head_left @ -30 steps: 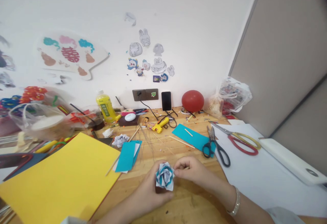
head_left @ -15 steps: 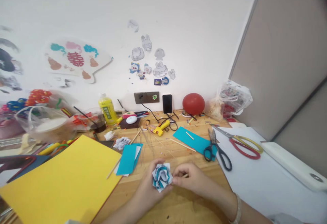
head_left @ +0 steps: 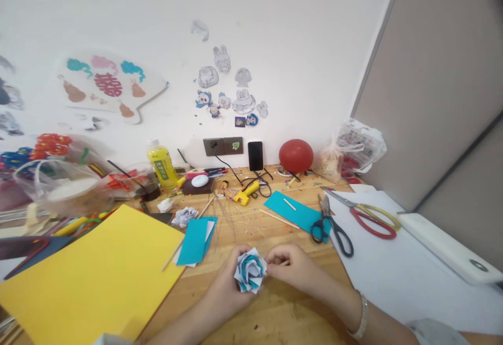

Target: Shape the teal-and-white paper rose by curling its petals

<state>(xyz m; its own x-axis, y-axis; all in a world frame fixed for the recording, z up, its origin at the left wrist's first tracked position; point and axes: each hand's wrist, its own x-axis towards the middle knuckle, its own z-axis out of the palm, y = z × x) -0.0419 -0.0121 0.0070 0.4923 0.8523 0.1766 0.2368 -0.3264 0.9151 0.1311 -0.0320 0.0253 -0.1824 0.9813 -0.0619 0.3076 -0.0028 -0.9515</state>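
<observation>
A blue and white paper flower [head_left: 250,270] is held low in the middle of the head view, its open petals facing up. My left hand [head_left: 230,284] is wrapped round its left side and underside. At the flower's right edge, my right hand [head_left: 288,267] is closed in a pinch, with a thin wooden stick [head_left: 285,263] between its fingers. Fingertips of the right hand touch or nearly touch the petals. Folded blue paper pieces [head_left: 193,241] lie to the left of the hands.
Yellow paper [head_left: 94,271] covers the left front. Black scissors [head_left: 332,225] lie partly on a blue strip [head_left: 294,213], beside red and yellow scissors [head_left: 373,218]. Further back are a yellow glue gun [head_left: 247,193], a bottle [head_left: 162,164], a phone [head_left: 255,156] and a red balloon [head_left: 296,155].
The flower has tilted and turned slightly between my hands. The whole view has shifted a little, so the table things appear slightly higher and further left. Both hands keep their hold.
</observation>
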